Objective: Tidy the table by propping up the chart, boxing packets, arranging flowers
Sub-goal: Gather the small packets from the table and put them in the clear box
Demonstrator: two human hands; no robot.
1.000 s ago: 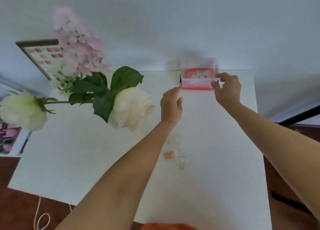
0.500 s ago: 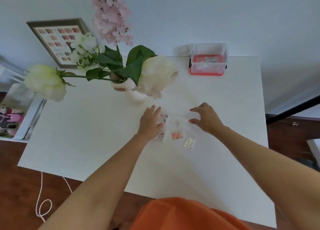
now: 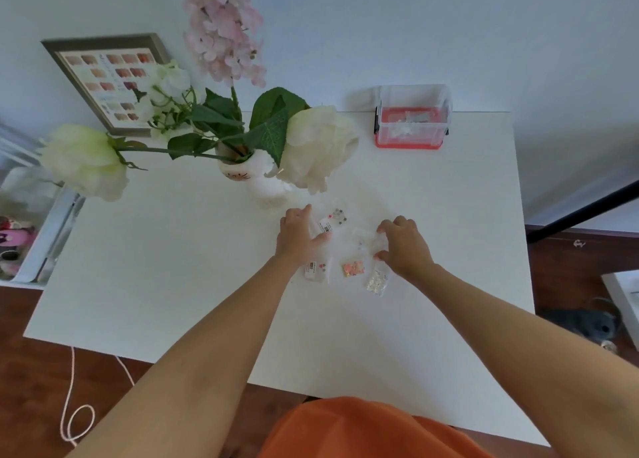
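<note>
Several small clear packets point(image 3: 353, 268) of sequins lie in the middle of the white table point(image 3: 173, 267). My left hand point(image 3: 297, 236) rests on the packets at their left side, fingers spread. My right hand point(image 3: 403, 246) pinches a clear packet point(image 3: 366, 241) at their right. A clear box with a red base point(image 3: 411, 120) stands open at the table's far edge, with some packets inside. A white cat-shaped vase point(image 3: 254, 177) holds white roses and a pink flower spike. The framed colour chart point(image 3: 110, 81) leans upright against the wall at far left.
A white shelf unit point(image 3: 31, 236) with small items stands left of the table. A pink cord point(image 3: 74, 405) lies on the wooden floor. A black bar point(image 3: 581, 212) and a grey object point(image 3: 584, 323) sit at the right. My orange clothing point(image 3: 363, 430) shows at the bottom.
Both hands drew back from the red box to the loose packets at the table's middle. My right hand has closed its fingers on a clear packet.
</note>
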